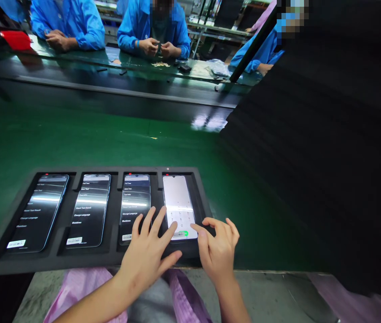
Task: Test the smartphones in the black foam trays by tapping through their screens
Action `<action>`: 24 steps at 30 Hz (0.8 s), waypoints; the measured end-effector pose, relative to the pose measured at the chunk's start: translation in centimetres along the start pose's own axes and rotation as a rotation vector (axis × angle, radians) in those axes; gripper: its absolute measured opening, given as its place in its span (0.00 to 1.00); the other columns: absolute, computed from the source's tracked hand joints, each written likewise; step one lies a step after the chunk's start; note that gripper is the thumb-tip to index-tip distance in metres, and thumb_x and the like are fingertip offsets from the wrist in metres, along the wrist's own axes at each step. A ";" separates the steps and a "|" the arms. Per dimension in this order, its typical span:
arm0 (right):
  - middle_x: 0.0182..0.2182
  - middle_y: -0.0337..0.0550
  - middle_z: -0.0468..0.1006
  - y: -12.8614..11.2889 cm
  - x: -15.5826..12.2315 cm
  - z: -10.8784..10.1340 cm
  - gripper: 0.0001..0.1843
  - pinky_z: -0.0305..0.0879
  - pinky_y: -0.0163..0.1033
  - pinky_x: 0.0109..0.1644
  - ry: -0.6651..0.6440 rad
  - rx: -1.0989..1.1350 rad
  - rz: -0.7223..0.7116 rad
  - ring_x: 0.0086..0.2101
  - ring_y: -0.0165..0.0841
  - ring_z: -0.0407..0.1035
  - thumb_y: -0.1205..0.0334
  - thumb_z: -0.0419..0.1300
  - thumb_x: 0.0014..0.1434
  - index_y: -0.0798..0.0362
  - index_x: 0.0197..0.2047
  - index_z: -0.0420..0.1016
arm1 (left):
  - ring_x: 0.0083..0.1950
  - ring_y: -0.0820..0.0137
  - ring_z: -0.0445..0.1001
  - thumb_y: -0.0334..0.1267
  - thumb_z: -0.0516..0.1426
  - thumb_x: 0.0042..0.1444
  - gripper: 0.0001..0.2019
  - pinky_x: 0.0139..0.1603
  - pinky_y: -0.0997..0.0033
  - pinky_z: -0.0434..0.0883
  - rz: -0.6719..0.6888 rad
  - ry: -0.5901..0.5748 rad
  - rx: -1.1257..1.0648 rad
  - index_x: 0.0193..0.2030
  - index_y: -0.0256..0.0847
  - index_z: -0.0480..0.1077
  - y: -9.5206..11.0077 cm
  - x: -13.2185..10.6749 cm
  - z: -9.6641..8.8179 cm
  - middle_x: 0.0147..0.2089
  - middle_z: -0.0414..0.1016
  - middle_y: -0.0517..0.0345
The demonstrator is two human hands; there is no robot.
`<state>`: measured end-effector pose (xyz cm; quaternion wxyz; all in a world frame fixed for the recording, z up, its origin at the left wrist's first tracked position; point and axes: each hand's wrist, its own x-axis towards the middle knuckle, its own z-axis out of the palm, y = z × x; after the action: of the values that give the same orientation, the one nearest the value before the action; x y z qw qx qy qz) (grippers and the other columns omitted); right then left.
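Four slots would be too exact to stress; several smartphones lie face up in a black foam tray [52, 264]. The rightmost smartphone [177, 193] shows a white dial pad with a green button. My right hand [219, 242] is at its lower right edge, index finger pointing at the screen, other fingers loosely bent, holding nothing. My left hand [153, 242] spreads its fingers over the lower part of that phone and the neighbouring smartphone [136, 193], which shows a dark test menu. Similar menus light the left phone [42, 211] and the second phone [89, 211]. Each dark-screen phone bears a white label.
The tray rests at the near edge of a green table [109, 139]. A black curtain [328, 134] hangs along the right. Beyond a dark conveyor [109, 98], co-workers in blue sit at a bench with small parts and a red object [17, 40].
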<state>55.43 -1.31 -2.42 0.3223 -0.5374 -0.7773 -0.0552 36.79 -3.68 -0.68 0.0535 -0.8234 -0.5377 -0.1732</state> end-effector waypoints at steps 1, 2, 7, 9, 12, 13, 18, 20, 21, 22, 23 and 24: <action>0.34 0.42 0.68 0.0 0.1 0.0 0.18 0.51 0.53 0.56 -0.021 -0.019 0.001 0.37 0.32 0.63 0.66 0.45 0.62 0.50 0.34 0.76 | 0.61 0.53 0.61 0.54 0.49 0.58 0.22 0.53 0.52 0.60 -0.002 -0.003 0.003 0.55 0.50 0.67 0.0 0.0 0.0 0.61 0.65 0.46; 0.34 0.42 0.69 0.0 0.1 0.1 0.17 0.51 0.53 0.56 -0.032 -0.030 -0.008 0.37 0.32 0.64 0.66 0.45 0.62 0.50 0.34 0.76 | 0.61 0.53 0.60 0.54 0.50 0.58 0.22 0.54 0.52 0.60 -0.005 -0.005 0.003 0.56 0.50 0.67 0.0 0.0 0.0 0.61 0.65 0.47; 0.35 0.41 0.68 -0.1 0.1 0.0 0.17 0.51 0.52 0.56 0.005 -0.010 -0.012 0.37 0.32 0.64 0.67 0.44 0.63 0.50 0.35 0.75 | 0.60 0.52 0.61 0.53 0.50 0.58 0.21 0.53 0.51 0.61 0.003 -0.002 -0.011 0.55 0.51 0.68 0.0 0.0 0.0 0.61 0.65 0.46; 0.35 0.42 0.68 -0.3 0.1 -0.2 0.18 0.50 0.52 0.56 0.021 0.017 0.000 0.38 0.32 0.64 0.67 0.44 0.63 0.50 0.36 0.75 | 0.60 0.52 0.61 0.53 0.50 0.59 0.20 0.52 0.51 0.61 0.012 -0.006 -0.016 0.53 0.50 0.69 0.0 0.0 0.0 0.61 0.65 0.46; 0.35 0.41 0.67 -0.4 0.1 -0.3 0.18 0.50 0.52 0.56 0.029 0.043 -0.017 0.37 0.32 0.64 0.67 0.44 0.62 0.49 0.37 0.76 | 0.61 0.52 0.61 0.53 0.50 0.59 0.19 0.53 0.50 0.61 0.008 -0.011 -0.023 0.50 0.50 0.71 0.0 0.0 -0.1 0.61 0.65 0.47; 0.35 0.41 0.67 -0.4 0.1 -0.3 0.19 0.50 0.52 0.56 0.025 0.041 -0.015 0.37 0.32 0.64 0.67 0.44 0.62 0.49 0.37 0.76 | 0.61 0.52 0.61 0.53 0.50 0.58 0.19 0.53 0.51 0.61 0.003 -0.006 -0.025 0.50 0.50 0.71 0.1 0.0 -0.1 0.61 0.65 0.47; 0.36 0.42 0.68 -0.3 0.1 0.0 0.18 0.50 0.53 0.56 -0.019 -0.030 0.004 0.38 0.34 0.63 0.66 0.45 0.63 0.50 0.33 0.76 | 0.60 0.53 0.61 0.55 0.49 0.58 0.22 0.53 0.52 0.61 0.001 0.009 0.001 0.54 0.49 0.68 0.0 0.0 0.0 0.60 0.66 0.47; 0.36 0.42 0.68 -0.4 0.2 0.0 0.19 0.50 0.53 0.56 -0.020 -0.043 0.018 0.39 0.33 0.63 0.65 0.44 0.64 0.50 0.33 0.76 | 0.60 0.53 0.62 0.54 0.49 0.58 0.22 0.53 0.52 0.61 0.002 0.009 0.011 0.55 0.49 0.67 0.0 0.0 0.0 0.60 0.66 0.46; 0.36 0.42 0.68 -0.5 0.2 0.0 0.19 0.49 0.54 0.56 -0.020 -0.045 0.023 0.39 0.33 0.63 0.65 0.43 0.64 0.50 0.34 0.75 | 0.60 0.54 0.62 0.54 0.49 0.58 0.22 0.53 0.52 0.60 -0.001 0.008 0.014 0.55 0.49 0.67 0.0 0.0 0.0 0.60 0.66 0.46; 0.36 0.42 0.68 -0.5 0.2 0.0 0.19 0.49 0.54 0.57 -0.025 -0.046 0.017 0.39 0.33 0.63 0.65 0.43 0.64 0.50 0.36 0.75 | 0.60 0.54 0.62 0.54 0.49 0.59 0.22 0.53 0.52 0.60 -0.004 0.007 0.018 0.56 0.49 0.67 0.1 0.0 0.0 0.60 0.66 0.47; 0.37 0.43 0.68 -0.6 0.3 0.0 0.19 0.49 0.54 0.57 -0.041 -0.047 0.008 0.39 0.34 0.63 0.64 0.43 0.65 0.50 0.37 0.75 | 0.60 0.54 0.62 0.54 0.48 0.59 0.23 0.53 0.52 0.60 -0.009 0.008 0.023 0.56 0.49 0.67 0.1 0.0 0.0 0.60 0.66 0.47; 0.38 0.44 0.68 -0.7 0.3 -0.1 0.19 0.48 0.54 0.57 -0.069 -0.050 -0.005 0.41 0.34 0.63 0.64 0.43 0.65 0.50 0.39 0.75 | 0.60 0.54 0.62 0.55 0.48 0.59 0.23 0.53 0.52 0.60 -0.014 0.010 0.029 0.56 0.48 0.67 0.1 0.1 0.1 0.60 0.66 0.46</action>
<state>54.74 -1.39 -1.99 0.2817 -0.5448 -0.7878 -0.0570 36.91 -3.66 -0.70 0.0669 -0.8178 -0.5457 -0.1699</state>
